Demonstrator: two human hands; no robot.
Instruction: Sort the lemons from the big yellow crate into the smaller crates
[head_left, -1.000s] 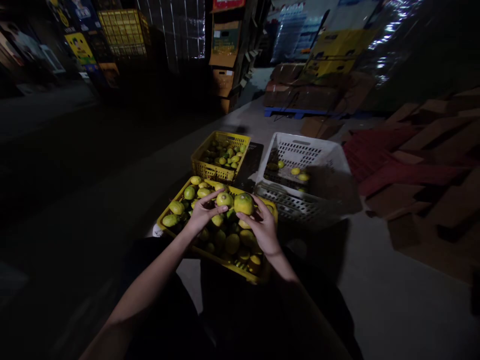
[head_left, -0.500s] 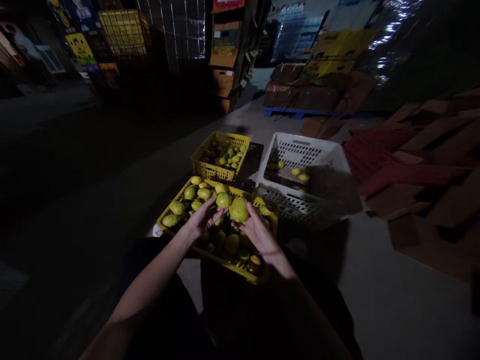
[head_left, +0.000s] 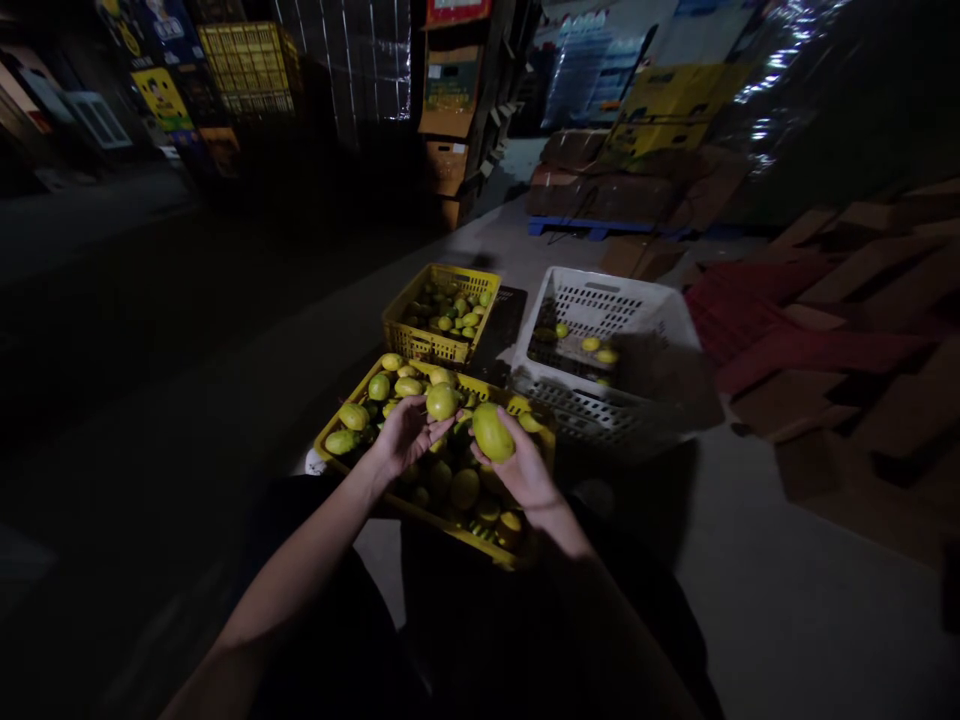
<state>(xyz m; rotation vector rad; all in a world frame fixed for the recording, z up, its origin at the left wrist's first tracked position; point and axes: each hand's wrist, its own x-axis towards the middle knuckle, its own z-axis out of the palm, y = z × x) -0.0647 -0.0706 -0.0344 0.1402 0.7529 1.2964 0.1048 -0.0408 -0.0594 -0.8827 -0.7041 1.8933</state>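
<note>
My left hand (head_left: 407,437) holds a yellow-green lemon (head_left: 442,401) on its fingertips, above the near yellow crate (head_left: 439,524). In my right hand (head_left: 524,470) is a larger yellow-green lemon (head_left: 493,432), gripped between thumb and fingers. The two lemons are a little apart. Below them, the near crate is filled with many lemons, some greener than others, such as the green one (head_left: 343,441) by its left edge. My hands and forearms hide part of the fruit.
Behind stands another yellow crate (head_left: 429,346) of smaller green-yellow fruit. To the right, a white crate (head_left: 600,385) has several lemons in it. Flattened cardboard (head_left: 862,480) and a red crate (head_left: 750,320) lie far right. Stacked boxes (head_left: 450,165) and a blue pallet (head_left: 596,228) stand at the back.
The lemon in my right hand has turned and moved slightly right and down. The left lemon has turned and shifted slightly left, so the gap between the two is wider.
</note>
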